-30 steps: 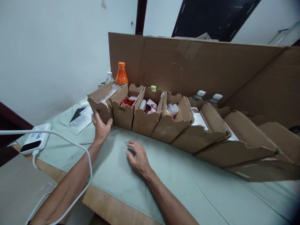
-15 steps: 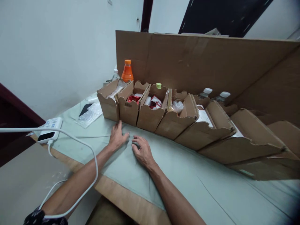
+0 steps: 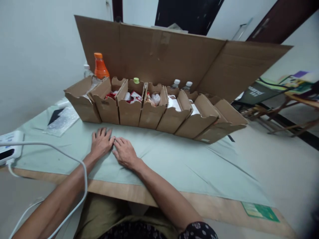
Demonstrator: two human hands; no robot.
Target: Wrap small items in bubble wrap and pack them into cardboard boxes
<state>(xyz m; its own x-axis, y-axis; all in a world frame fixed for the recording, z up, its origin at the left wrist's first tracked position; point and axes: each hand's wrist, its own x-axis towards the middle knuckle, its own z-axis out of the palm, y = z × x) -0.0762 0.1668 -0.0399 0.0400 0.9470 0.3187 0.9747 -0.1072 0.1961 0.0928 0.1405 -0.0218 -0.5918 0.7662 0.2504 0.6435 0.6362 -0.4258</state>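
Observation:
My left hand (image 3: 101, 142) lies palm down on the pale green tablecloth (image 3: 164, 156), its fingers spread toward the row of cardboard boxes. Close beside it, my right hand (image 3: 125, 152) also rests on the cloth with fingers loosely stretched. The left thumb and the right fingertips meet or nearly meet; neither hand holds anything. Just beyond the fingers stand several open cardboard boxes side by side, among them a box with red packets (image 3: 107, 108) and a box with a clear plastic bag (image 3: 151, 114). White items show in the boxes farther right.
A tall cardboard panel (image 3: 154, 49) stands behind the boxes. Beside it are an orange bottle (image 3: 101, 68) and clear bottles with white caps. Bubble wrap (image 3: 63, 122) lies at left. A white cable (image 3: 83, 166) hangs across my left forearm from a white power strip (image 3: 11, 146).
The view has swung right, bringing the far end of the box row and the room beyond into sight. My hands have come closer together, and the left fingers are spread wider.

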